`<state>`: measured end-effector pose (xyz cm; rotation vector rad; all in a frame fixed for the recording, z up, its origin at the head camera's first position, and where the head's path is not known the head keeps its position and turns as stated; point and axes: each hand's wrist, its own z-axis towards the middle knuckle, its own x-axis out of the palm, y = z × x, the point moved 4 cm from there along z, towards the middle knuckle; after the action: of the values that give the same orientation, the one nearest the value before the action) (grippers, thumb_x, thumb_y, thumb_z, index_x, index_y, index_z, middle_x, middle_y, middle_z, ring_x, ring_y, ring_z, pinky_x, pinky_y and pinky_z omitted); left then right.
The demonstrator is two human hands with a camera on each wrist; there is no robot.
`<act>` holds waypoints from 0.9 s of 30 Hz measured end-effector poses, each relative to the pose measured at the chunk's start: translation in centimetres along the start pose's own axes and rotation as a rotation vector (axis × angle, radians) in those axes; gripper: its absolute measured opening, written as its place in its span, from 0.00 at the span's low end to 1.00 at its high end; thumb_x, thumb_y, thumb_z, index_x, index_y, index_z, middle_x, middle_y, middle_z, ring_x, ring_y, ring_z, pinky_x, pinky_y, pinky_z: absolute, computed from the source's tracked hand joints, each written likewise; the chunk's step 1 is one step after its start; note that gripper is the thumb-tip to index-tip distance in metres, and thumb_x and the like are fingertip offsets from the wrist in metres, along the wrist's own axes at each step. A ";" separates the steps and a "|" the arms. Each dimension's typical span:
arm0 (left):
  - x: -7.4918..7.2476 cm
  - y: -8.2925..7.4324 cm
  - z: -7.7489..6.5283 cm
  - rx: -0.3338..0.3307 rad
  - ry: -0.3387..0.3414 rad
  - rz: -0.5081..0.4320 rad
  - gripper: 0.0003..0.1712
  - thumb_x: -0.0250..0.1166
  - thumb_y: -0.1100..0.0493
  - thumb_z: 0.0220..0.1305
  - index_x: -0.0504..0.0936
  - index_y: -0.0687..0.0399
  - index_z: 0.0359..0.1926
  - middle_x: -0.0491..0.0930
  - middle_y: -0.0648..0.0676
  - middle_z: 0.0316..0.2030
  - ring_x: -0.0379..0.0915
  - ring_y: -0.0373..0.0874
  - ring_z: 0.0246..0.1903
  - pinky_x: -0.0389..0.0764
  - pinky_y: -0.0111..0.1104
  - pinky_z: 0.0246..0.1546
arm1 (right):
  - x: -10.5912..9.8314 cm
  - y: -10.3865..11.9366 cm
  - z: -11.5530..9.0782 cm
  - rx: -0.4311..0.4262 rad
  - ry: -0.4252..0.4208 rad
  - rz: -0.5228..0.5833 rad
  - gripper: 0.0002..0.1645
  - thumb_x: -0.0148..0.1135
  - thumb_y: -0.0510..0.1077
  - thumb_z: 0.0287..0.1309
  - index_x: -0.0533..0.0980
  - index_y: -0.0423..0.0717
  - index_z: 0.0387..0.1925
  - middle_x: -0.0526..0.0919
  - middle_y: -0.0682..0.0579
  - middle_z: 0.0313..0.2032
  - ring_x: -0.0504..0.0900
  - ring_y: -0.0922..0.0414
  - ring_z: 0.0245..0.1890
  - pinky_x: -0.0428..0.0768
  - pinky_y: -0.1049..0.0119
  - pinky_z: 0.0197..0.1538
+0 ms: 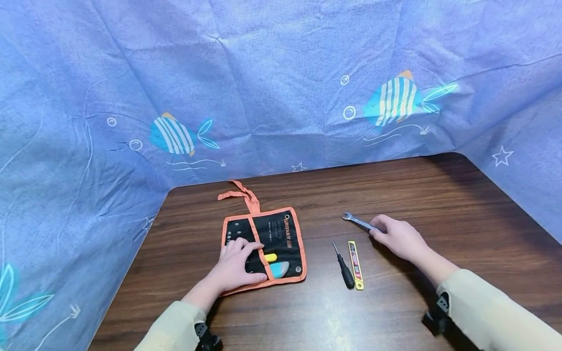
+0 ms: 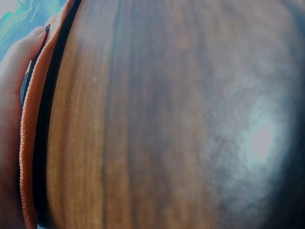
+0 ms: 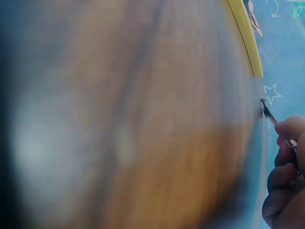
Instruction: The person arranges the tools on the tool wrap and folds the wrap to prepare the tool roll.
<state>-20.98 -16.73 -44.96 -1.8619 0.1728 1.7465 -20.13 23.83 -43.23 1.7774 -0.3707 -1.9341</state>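
Observation:
My left hand (image 1: 237, 265) rests on a black fabric tool pouch (image 1: 274, 228) with orange edging, its fingers spread over the pocket side and the thumb near the lower edge. From the pocket band beside that hand poke a yellow tool end (image 1: 270, 257) and a teal and grey one (image 1: 279, 269). My right hand (image 1: 400, 237) pinches a silver open-end wrench (image 1: 357, 221) by one end, between thumb and fingers; the open jaw points away to the left. In the right wrist view the wrench (image 3: 269, 113) sticks out of curled fingers.
Between the hands lie a screwdriver (image 1: 344, 270) with a black handle and a flat, narrow yellow strip (image 1: 356, 265) with dark and red print. Orange tie straps (image 1: 246, 196) trail behind the pouch. A blue fish-print cloth (image 1: 281, 87) hangs along the back of the wooden table (image 1: 307, 317).

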 end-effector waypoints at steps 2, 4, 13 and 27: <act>0.0 -0.1 0.0 0.000 -0.002 -0.008 0.46 0.59 0.20 0.40 0.71 0.33 0.59 0.64 0.43 0.43 0.56 0.43 0.46 0.58 0.44 0.48 | 0.1 0.3 0.5 -0.010 -0.006 -0.008 0.09 0.60 0.45 0.58 0.76 0.45 0.39 0.83 0.50 0.33 0.81 0.51 0.35 0.74 0.51 0.36; 0.0 -0.1 -0.1 -0.001 -0.005 -0.008 0.46 0.59 0.20 0.40 0.71 0.33 0.59 0.64 0.43 0.43 0.56 0.43 0.46 0.58 0.44 0.48 | 0.2 0.5 0.9 -0.020 -0.013 -0.014 0.08 0.59 0.44 0.57 0.76 0.45 0.38 0.83 0.51 0.31 0.80 0.51 0.32 0.74 0.51 0.35; -0.1 -0.1 0.0 0.008 -0.009 0.000 0.46 0.58 0.19 0.40 0.71 0.34 0.60 0.64 0.43 0.43 0.57 0.44 0.46 0.58 0.44 0.48 | 0.8 1.2 2.4 -0.016 -0.010 0.018 0.09 0.56 0.43 0.55 0.74 0.45 0.37 0.76 0.58 0.21 0.73 0.57 0.24 0.70 0.58 0.30; 0.0 0.1 0.0 0.007 0.000 -0.019 0.46 0.58 0.19 0.40 0.71 0.33 0.60 0.64 0.43 0.43 0.57 0.43 0.46 0.58 0.44 0.48 | 2.3 5.0 3.4 -0.116 -0.034 0.127 0.09 0.60 0.49 0.58 0.77 0.49 0.38 0.78 0.60 0.25 0.73 0.61 0.26 0.70 0.60 0.32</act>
<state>-21.02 -16.78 -44.95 -1.8525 0.1609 1.7316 -22.73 17.99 -42.21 1.6097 -0.3664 -1.8601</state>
